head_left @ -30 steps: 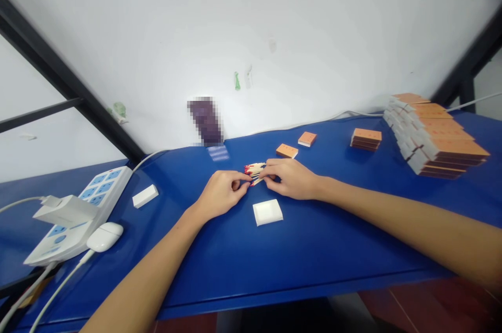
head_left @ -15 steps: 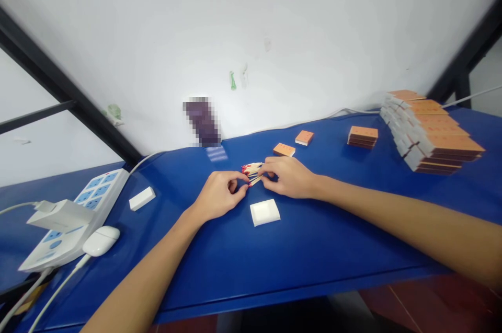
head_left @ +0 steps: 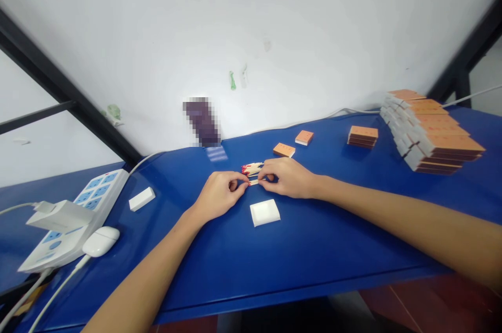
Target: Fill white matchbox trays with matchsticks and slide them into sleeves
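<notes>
Open blue tabletop (head_left: 314, 254) runs from the white matchbox tray (head_left: 265, 212) to the front edge; behind it, matchsticks (head_left: 251, 169) and loose matchboxes (head_left: 284, 149) intrude.

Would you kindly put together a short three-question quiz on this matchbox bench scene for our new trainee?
1. What do the left hand and the right hand hold between them? A) matches with red tips B) a charger plug C) an earbud case
2. True or false: the white tray lies on the blue table, nearer to the person than both hands.
3. Fill in: the tall stack of orange matchboxes stands on the person's ____ side.
Key: 1 A; 2 true; 3 right.
</notes>
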Available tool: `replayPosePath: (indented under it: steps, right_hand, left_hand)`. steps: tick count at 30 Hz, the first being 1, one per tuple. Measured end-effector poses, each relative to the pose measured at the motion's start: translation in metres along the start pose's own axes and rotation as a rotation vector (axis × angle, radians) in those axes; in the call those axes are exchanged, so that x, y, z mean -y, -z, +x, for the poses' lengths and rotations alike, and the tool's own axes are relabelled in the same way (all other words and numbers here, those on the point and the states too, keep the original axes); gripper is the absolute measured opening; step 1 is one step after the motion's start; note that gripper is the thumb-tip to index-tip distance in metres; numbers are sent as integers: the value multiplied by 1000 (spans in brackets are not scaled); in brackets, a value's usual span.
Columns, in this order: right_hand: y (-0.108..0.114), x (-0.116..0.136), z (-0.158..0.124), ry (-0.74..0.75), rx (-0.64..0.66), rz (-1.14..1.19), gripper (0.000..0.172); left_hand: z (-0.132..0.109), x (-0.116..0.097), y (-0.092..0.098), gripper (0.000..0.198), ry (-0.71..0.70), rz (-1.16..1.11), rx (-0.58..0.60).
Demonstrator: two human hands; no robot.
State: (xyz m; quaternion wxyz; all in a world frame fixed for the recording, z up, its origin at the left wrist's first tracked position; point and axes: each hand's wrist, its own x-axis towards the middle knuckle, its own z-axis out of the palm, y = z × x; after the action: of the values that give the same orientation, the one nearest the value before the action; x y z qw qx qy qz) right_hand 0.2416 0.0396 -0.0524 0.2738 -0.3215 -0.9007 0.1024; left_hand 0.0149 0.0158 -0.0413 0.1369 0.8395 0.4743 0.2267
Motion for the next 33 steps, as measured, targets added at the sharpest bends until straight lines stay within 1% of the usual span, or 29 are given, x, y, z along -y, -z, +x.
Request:
replayPosePath:
  steps: [6,18,30,33]
  right_hand:
    - [0,-1,-1,46,-1,-8,16]
    - [1,-3,1,32,66,22,18]
    - [3,-1,0,86,95,6,22]
    - [3,0,0,60,69,1,24]
  left_hand:
    - [0,0,0,20,-4,-2,6]
    - [0,1,-1,21,-4,10,20]
    - [0,0,-1,21,-14,17,23]
    - [0,1,-2,23,-10,0,11]
